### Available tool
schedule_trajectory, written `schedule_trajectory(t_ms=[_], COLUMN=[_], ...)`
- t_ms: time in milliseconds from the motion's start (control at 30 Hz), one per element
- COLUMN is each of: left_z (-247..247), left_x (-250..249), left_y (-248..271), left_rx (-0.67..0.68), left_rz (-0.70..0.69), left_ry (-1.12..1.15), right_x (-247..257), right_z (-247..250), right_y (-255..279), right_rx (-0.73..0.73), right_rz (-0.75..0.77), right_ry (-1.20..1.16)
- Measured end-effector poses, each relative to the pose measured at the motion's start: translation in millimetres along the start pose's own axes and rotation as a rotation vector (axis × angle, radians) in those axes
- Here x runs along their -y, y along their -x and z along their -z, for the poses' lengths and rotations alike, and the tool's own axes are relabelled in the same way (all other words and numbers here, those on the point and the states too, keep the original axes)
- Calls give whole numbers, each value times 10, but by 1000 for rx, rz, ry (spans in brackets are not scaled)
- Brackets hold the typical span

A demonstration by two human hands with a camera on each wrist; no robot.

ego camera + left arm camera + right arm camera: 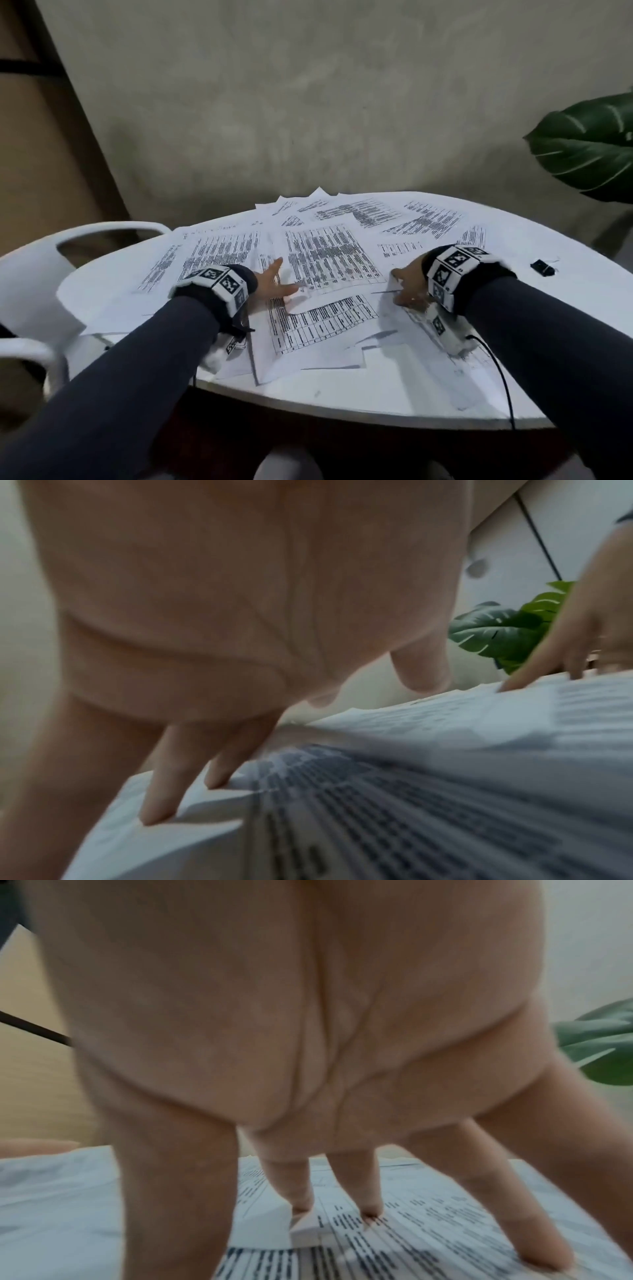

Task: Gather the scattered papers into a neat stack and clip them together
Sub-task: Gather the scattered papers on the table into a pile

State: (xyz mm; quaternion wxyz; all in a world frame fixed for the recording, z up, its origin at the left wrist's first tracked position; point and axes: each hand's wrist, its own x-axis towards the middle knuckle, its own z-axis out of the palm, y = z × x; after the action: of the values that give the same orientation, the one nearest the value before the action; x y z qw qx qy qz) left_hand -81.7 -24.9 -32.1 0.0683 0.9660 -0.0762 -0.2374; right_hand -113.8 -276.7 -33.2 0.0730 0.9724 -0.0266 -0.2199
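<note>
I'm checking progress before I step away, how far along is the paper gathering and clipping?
Nothing looks finished: the papers lie scattered across the table. In hand: the left hand and right hand press spread fingers on the middle sheets. Left: stacking, squaring, then clipping with the black clip, untouched at right.

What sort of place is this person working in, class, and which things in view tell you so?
Probably an office or meeting corner, though a home is possible: a round white table strewn with printed papers, a white chair beside it, a large-leafed plant and a small black binder clip.
</note>
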Motion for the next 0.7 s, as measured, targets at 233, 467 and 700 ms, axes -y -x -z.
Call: schedule_trajectory(t_ms=[233, 467, 700], left_z=[61, 258, 70], left_x=[16, 76, 9], left_y=[-55, 10, -108], left_rx=[113, 115, -12], left_rz=[12, 3, 136], left_ry=[-200, -38, 18], right_x=[-133, -472, -113], right_z=[347, 16, 62], right_y=[101, 7, -122], right_rx=[-11, 38, -35], right_rz=[69, -141, -19], right_ry=[-64, 25, 4])
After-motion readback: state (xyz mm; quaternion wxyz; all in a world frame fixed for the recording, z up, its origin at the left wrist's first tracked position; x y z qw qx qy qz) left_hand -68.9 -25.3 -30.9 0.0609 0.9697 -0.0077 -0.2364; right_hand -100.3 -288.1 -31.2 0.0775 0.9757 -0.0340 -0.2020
